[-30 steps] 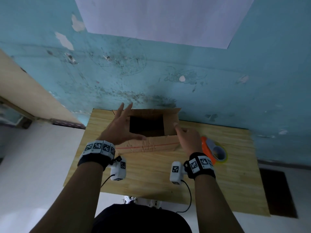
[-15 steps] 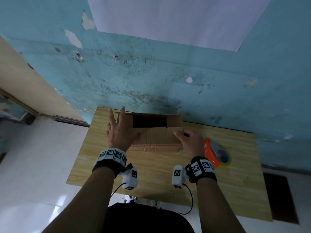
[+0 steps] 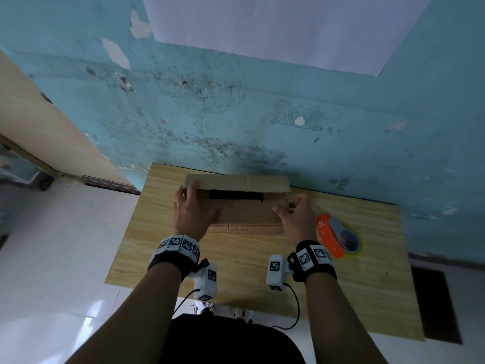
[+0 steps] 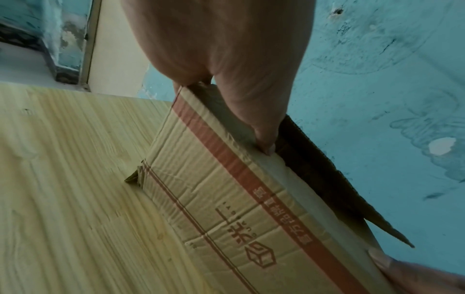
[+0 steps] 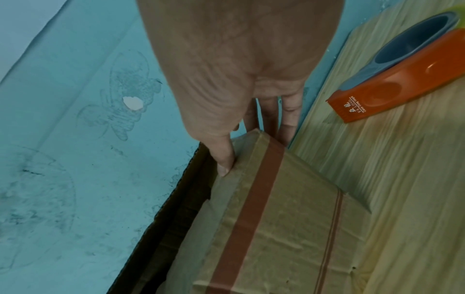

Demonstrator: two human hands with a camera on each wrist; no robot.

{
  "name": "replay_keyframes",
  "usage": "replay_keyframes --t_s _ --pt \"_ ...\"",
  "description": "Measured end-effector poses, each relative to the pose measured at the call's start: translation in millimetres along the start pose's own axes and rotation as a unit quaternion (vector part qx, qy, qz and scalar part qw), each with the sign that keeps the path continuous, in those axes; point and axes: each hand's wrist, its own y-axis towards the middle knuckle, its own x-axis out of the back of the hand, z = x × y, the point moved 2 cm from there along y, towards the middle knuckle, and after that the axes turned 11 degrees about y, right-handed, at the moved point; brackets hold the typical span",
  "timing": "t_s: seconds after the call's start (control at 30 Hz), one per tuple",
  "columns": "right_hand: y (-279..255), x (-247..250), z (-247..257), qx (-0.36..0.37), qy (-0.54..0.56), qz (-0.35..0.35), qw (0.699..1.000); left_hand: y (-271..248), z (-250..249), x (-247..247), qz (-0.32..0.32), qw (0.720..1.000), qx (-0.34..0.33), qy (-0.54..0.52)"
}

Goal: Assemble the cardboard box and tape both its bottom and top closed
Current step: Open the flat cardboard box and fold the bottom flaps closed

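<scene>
A brown cardboard box with a red stripe stands on the wooden table. Its near top flap lies folded down. The far flap tilts over it, leaving a narrow dark gap. My left hand lies flat on the box's left end, thumb pressing the near flap, fingertips at the far flap. My right hand grips the right end, thumb on the near flap, fingers down the side. An orange tape dispenser lies right of the box.
The table stands against a worn blue wall, and the box sits near its far edge. Bare wood lies in front of the box. A white tiled floor is to the left, and a dark mat to the right.
The near flap has come down over the opening, which shrank from a wide hole to a slit. My left hand dropped from above onto the box's left end. My right hand stayed at the right end.
</scene>
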Motion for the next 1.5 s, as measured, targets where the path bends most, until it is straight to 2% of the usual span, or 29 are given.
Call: replay_keyframes --t_s 0.07,0.2,0.3,0.43,0.67,0.8,0.97,1.23,1.5 --pt "-0.6 -0.4 -0.3 0.034 0.011 0.012 0.999 0.6 2.5 -0.2 0.001 1.000 -0.003 -0.002" --pt "-0.2 -6.0 -1.4 0.093 -0.045 0.044 0.994 1.6 6.0 -0.8 0.006 1.000 0.002 -0.008" --pt "1.4 -8.0 -9.5 0.093 -0.053 0.048 0.993 4.3 5.6 1.3 0.002 0.999 0.015 -0.036" --pt "-3.5 -11.2 -17.5 0.102 0.003 0.057 0.993 8.5 8.3 5.9 -0.002 0.998 0.016 -0.061" --pt "-8.8 -9.2 -14.0 0.067 0.042 0.050 0.996 14.3 19.3 2.8 0.015 0.997 -0.005 -0.081" --pt "-7.3 -0.3 -9.2 0.070 -0.014 0.028 0.997 20.6 13.3 7.3 0.028 0.998 -0.021 -0.044" --pt "-8.3 11.4 -0.6 0.080 -0.081 0.034 0.993 21.9 9.1 7.0 0.027 0.999 -0.032 0.003" --pt "-27.4 1.4 -31.1 0.090 0.026 -0.010 0.996 -3.7 25.6 -15.0 -0.004 0.997 -0.062 -0.049" --pt "-24.1 -1.0 -30.4 0.109 0.070 -0.025 0.991 5.6 19.0 -10.3 -0.018 0.990 -0.084 -0.108"
